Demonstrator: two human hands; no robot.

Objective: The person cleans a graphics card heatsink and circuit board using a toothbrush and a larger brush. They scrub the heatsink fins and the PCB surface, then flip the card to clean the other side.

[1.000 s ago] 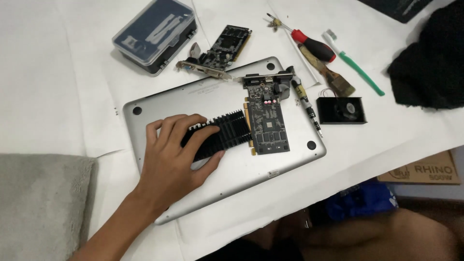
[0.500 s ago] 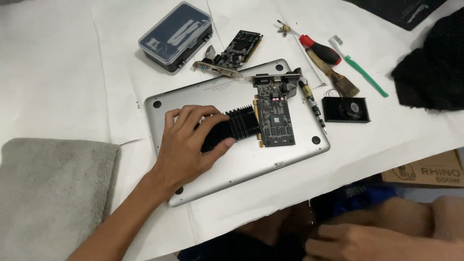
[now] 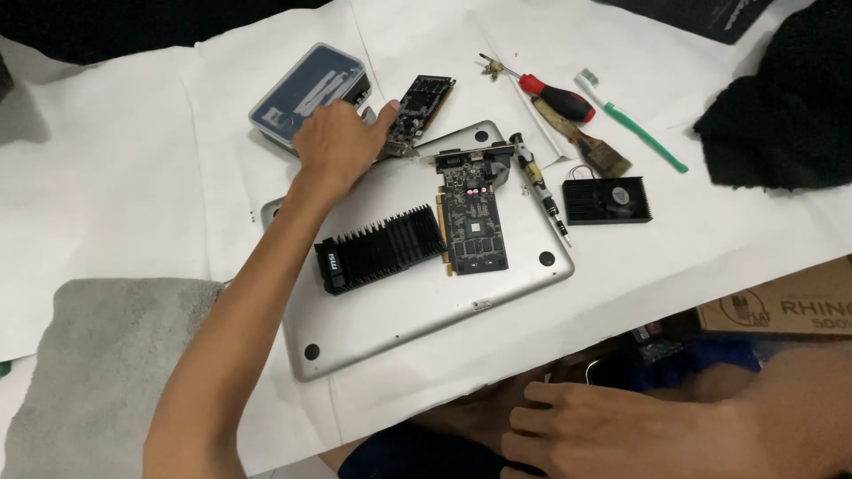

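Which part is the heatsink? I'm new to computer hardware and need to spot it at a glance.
Start at the silver laptop lying upside down on the white paper. On its shell, just below the left hand and its forearm, lies the black finned heatsink, touching the left edge of the graphics card. Its long parallel ribs set it apart from that flat card and from the square fan block off the laptop.

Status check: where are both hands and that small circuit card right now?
Left hand open, fingertips on small circuit card beside blue case. Right hand empty, below table edge. Black heatsink on laptop, untouched.
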